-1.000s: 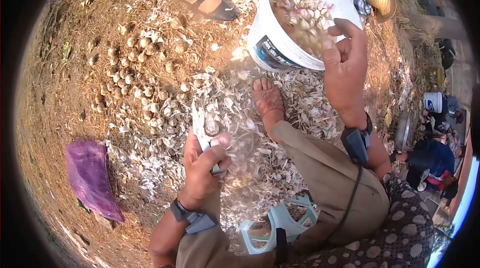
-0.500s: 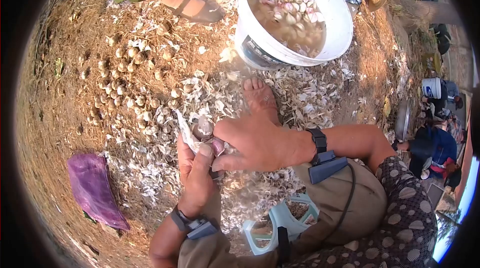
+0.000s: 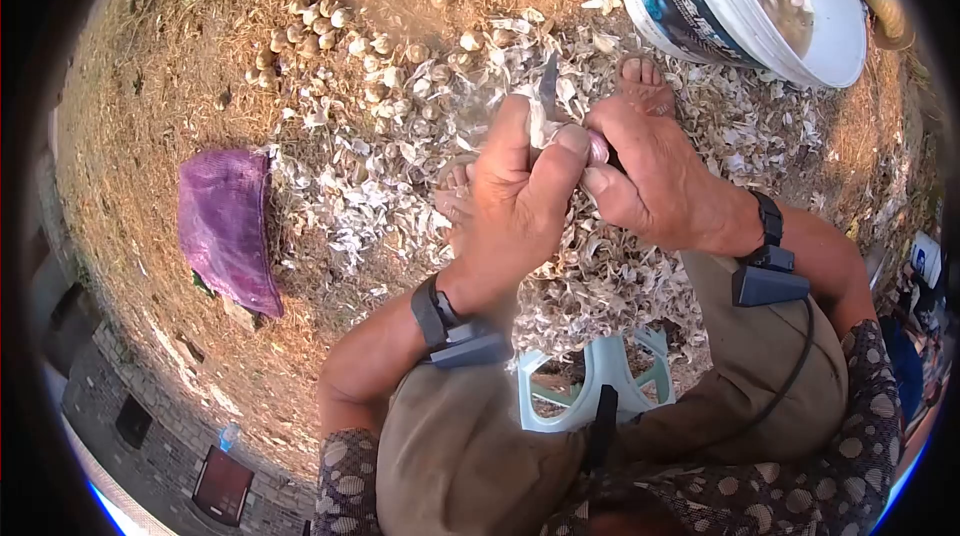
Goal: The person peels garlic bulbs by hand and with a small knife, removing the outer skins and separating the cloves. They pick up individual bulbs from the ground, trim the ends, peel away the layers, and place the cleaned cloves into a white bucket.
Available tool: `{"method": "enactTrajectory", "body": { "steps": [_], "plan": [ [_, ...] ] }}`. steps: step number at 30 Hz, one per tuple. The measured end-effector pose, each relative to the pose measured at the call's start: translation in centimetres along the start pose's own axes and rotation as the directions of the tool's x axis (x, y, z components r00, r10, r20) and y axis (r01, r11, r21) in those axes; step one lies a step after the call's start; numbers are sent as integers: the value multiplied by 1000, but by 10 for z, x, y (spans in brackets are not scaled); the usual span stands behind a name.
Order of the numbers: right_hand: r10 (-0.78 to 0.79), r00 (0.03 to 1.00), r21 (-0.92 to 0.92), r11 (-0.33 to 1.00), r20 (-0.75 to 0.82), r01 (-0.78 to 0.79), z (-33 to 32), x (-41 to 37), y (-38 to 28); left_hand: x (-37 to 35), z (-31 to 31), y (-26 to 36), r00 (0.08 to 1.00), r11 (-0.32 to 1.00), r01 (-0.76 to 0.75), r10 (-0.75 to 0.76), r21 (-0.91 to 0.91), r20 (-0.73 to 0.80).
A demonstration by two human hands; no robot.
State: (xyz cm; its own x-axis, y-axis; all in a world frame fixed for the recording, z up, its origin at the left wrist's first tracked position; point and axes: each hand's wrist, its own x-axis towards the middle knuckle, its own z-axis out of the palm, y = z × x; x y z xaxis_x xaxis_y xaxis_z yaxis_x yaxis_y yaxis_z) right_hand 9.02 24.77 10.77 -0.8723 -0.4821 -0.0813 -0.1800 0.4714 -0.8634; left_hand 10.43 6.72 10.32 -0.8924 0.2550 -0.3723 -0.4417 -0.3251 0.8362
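Observation:
My left hand (image 3: 520, 181) is closed, its thumb against a purple-skinned garlic clove (image 3: 598, 147). A knife blade (image 3: 548, 86) points up from between its fingers, beside a strip of pale garlic skin (image 3: 537, 123); the handle is hidden. Fingers and thumb of my right hand (image 3: 665, 176) pinch the same clove from the other side. Both hands meet above ground strewn with garlic skins (image 3: 350, 191).
A white bucket (image 3: 680, 11) of peeled cloves in cloudy water stands upper right. Garlic bulbs (image 3: 325, 21) lie upper left. A purple mesh bag (image 3: 228, 226) rests at left. A pale green plastic stool (image 3: 605, 376) shows between my knees.
The view has swung, so bucket, bulbs and bag sit elsewhere in it. My hands have stayed together around the garlic, and the blade now shows clearly above my left fingers.

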Motion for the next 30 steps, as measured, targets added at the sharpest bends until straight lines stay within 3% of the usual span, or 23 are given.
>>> {"method": "enactTrajectory", "body": {
  "steps": [7, 10, 12, 13, 15, 17, 19, 23, 27, 30],
  "plan": [
    [9, 993, -3, 1000, 122, -8, -1, 0, 11, 4, -13, -14, 1000, 999, -26, 25, 43, 19],
    [96, 965, 275, 947, 244, -164, -12, -1, 5, -1, -17, 1, 992, 992, 128, -127, -17, 24],
    [162, 948, 369, 892, 275, -260, -12, -3, 5, 0, -18, 6, 969, 961, 248, -246, -118, 32],
    [197, 935, 411, 857, 295, -310, -13, -4, 6, 1, -18, 4, 977, 972, 211, -210, -102, 18],
    [16, 992, 210, 977, 126, -42, -9, -1, 14, 1, -18, -1, 990, 988, 138, -139, -66, -16],
    [16, 998, 222, 975, 53, -27, -7, 2, 12, 0, -18, 3, 998, 998, 58, -58, -4, -28],
    [239, 967, 470, 846, 89, -252, -5, 0, 1, 1, -21, -3, 999, 999, -36, 36, 39, 7],
    [143, 982, 321, 931, 124, -176, -11, -1, 13, 1, -27, -13, 985, 981, -147, 133, 128, 110],
    [53, 991, 285, 955, 119, -85, -14, -3, 7, -6, -18, 2, 994, 995, 84, -80, -59, 72],
    [-28, 992, 253, 967, 120, -3, -18, -2, 7, -6, -23, 0, 982, 984, 171, -167, -42, 86]
  ]
}}
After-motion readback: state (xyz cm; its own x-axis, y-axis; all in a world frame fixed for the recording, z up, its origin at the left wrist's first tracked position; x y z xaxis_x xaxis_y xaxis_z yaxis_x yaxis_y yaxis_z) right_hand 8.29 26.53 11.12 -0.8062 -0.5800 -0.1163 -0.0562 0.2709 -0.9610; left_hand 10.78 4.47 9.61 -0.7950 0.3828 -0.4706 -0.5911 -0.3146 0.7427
